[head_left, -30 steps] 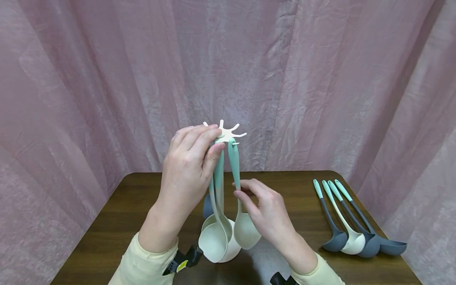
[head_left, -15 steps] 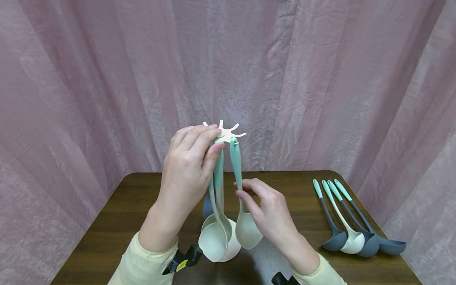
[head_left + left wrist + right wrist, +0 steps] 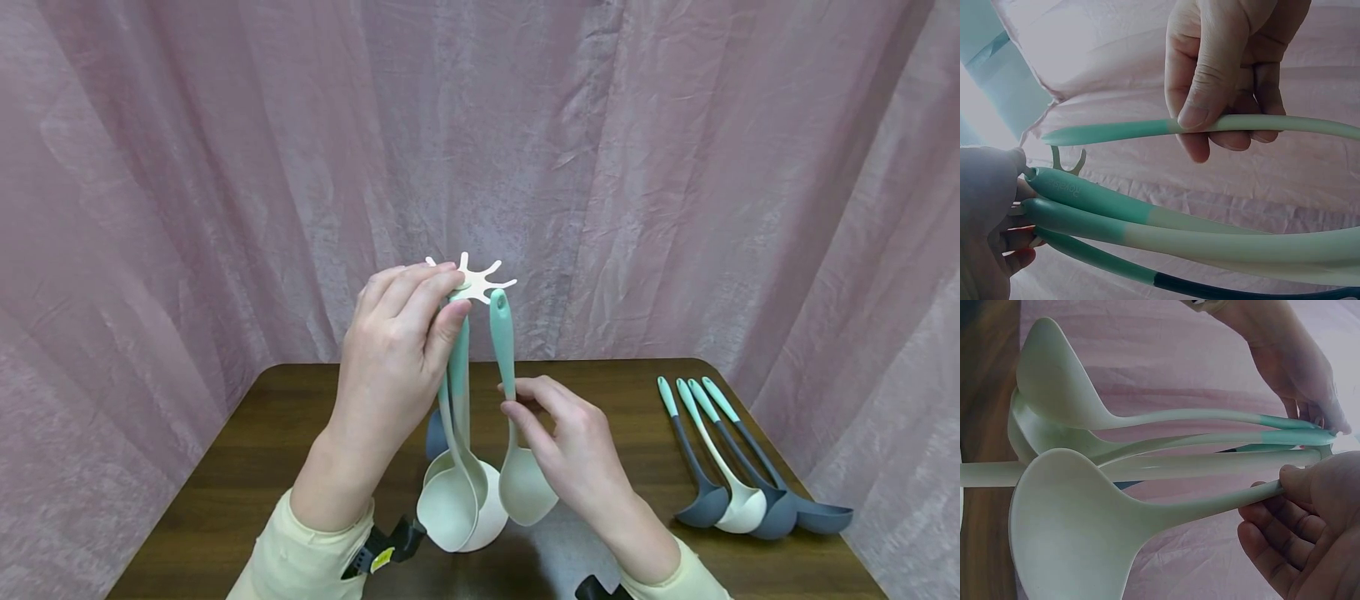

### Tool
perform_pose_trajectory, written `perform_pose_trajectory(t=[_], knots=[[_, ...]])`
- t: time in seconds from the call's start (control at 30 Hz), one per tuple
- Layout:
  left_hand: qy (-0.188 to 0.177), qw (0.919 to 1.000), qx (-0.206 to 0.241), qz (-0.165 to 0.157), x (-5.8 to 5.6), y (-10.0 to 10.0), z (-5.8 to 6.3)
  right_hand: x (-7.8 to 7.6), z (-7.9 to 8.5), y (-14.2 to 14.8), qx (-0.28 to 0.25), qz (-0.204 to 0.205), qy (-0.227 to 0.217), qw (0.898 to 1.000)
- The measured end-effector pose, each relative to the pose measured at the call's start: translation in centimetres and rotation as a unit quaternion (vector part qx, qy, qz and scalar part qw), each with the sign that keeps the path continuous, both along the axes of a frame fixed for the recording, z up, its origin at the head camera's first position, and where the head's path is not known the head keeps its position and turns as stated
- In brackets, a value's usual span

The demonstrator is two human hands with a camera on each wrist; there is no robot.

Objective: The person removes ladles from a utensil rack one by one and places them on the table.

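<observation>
I'm seeing the right hand (image 3: 573,437) pinch the pale ladle (image 3: 527,492) by its stem, handle end right beside the white rack (image 3: 477,286), whose top the left hand (image 3: 401,342) grips.

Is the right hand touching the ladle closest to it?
Touching. The left wrist view shows the right hand pinching the ladle beside its green grip, thumb in front, fingers behind.

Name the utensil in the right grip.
The rightmost utensil at the pronged rack: it alone is pinched by the right grip; others there cluster left of it.
</observation>
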State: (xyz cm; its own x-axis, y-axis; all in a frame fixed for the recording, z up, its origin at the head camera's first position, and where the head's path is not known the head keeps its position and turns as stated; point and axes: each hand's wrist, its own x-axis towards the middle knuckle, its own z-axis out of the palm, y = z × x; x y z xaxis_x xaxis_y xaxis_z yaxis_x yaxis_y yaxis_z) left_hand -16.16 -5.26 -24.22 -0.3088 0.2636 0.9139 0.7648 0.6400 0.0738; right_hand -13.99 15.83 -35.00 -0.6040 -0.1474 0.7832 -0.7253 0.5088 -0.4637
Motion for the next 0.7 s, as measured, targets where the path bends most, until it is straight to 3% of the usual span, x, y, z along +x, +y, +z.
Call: perform_pose_trajectory(t=[0.7], knots=[[0.003,1.0,0.001,-0.001,-0.1,-0.1,-0.1,0.5,0.0,1.5,-0.008,-0.016,0.004,1.0]])
